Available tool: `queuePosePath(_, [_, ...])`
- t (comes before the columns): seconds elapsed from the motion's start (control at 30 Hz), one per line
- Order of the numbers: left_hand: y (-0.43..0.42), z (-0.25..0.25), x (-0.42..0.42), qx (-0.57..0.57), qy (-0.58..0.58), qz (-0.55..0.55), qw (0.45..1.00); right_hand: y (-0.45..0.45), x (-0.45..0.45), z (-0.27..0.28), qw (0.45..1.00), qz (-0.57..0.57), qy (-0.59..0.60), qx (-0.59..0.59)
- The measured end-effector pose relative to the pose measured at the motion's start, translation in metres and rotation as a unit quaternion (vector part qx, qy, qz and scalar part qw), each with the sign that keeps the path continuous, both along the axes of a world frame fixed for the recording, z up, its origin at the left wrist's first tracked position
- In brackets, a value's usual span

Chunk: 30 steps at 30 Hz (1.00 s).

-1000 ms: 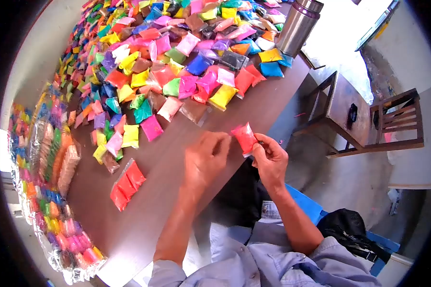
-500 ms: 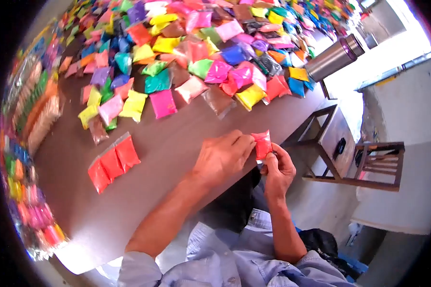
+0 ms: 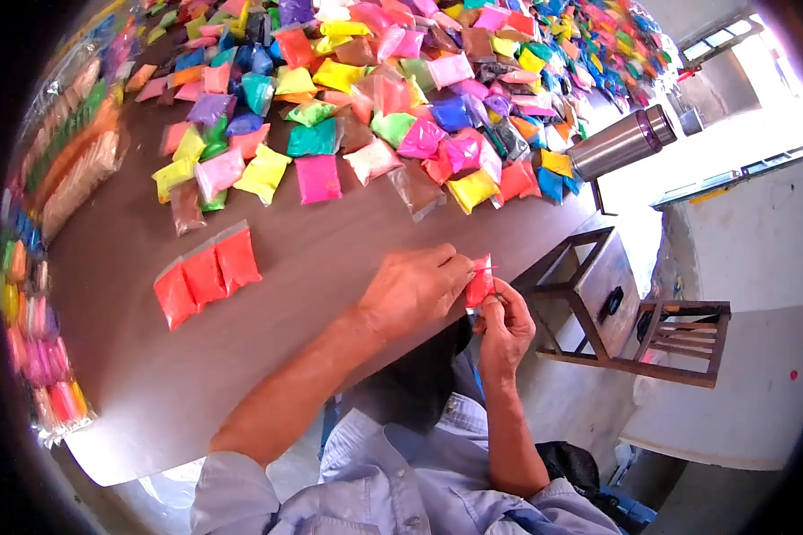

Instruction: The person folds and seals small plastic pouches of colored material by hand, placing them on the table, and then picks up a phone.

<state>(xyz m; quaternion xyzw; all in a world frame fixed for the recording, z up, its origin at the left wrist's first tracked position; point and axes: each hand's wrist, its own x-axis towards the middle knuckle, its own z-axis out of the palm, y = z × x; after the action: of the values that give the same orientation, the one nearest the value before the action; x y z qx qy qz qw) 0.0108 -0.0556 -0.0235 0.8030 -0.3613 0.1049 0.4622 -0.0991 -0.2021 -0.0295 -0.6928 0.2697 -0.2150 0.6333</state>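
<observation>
A small red packet (image 3: 479, 285) in clear plastic is between my hands, over the front edge of the table. My right hand (image 3: 507, 328) pinches it from below and to the right, thumb against fingers. The fingers of my left hand (image 3: 417, 287) are drawn together at the packet's left edge; their tips are partly hidden. A thin red strip crosses the packet's upper part; I cannot make out what it is. To the left, a joined strip of three red packets (image 3: 207, 275) lies flat on the brown table (image 3: 330, 232).
A large heap of colourful packets (image 3: 317, 138) covers the table's far side. Bundled packets (image 3: 80, 183) line the left edge. A steel flask (image 3: 620, 144) lies tilted at the heap's right. Beyond the table are a wooden stool (image 3: 605, 299) and a wooden chair (image 3: 687, 343).
The red packet has turned and looks narrower, and the thin red strip now shows across it. The head view has shifted somewhat. Both hands stay at the packet.
</observation>
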Motion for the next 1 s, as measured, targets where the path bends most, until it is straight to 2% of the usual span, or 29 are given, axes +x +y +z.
queuePosePath(0.1, [0.000,-0.003,0.001,0.001,0.002,-0.015,1.000,0.000,0.000,0.002,1.000,0.008,0.011,-0.025])
queuePosePath(0.17, [0.001,-0.001,0.002,0.069,0.028,0.050,0.996,-0.003,-0.002,0.001,0.999,0.017,0.007,-0.034])
queuePosePath(0.2, [0.000,-0.001,0.002,0.068,0.028,0.051,0.996,-0.005,-0.003,-0.001,0.999,0.024,0.003,-0.041])
queuePosePath(0.4, [0.000,0.002,0.001,-0.040,0.003,0.007,0.999,-0.001,-0.005,0.000,1.000,0.020,0.005,-0.023])
queuePosePath(0.5, [0.003,0.002,0.002,0.005,-0.004,-0.034,0.999,0.002,-0.004,0.001,1.000,0.023,-0.001,-0.019])
queuePosePath(0.57, [0.000,-0.004,0.002,0.093,0.028,0.014,0.995,0.001,-0.005,0.001,0.999,0.031,-0.002,-0.033])
queuePosePath(0.6, [-0.001,-0.006,0.001,0.093,0.028,0.014,0.995,0.000,-0.006,0.001,0.998,0.038,-0.004,-0.048])
queuePosePath(0.7, [-0.001,-0.006,0.002,0.061,0.029,0.036,0.997,-0.002,-0.007,0.000,0.998,0.042,0.004,-0.050])
queuePosePath(0.77, [-0.002,-0.003,0.003,-0.047,0.093,0.021,0.994,-0.003,-0.008,-0.002,0.998,0.046,0.000,-0.043])
queuePosePath(1.0, [0.001,-0.005,0.005,-0.024,0.069,-0.025,0.997,-0.009,-0.009,-0.005,0.997,0.057,0.000,-0.047])
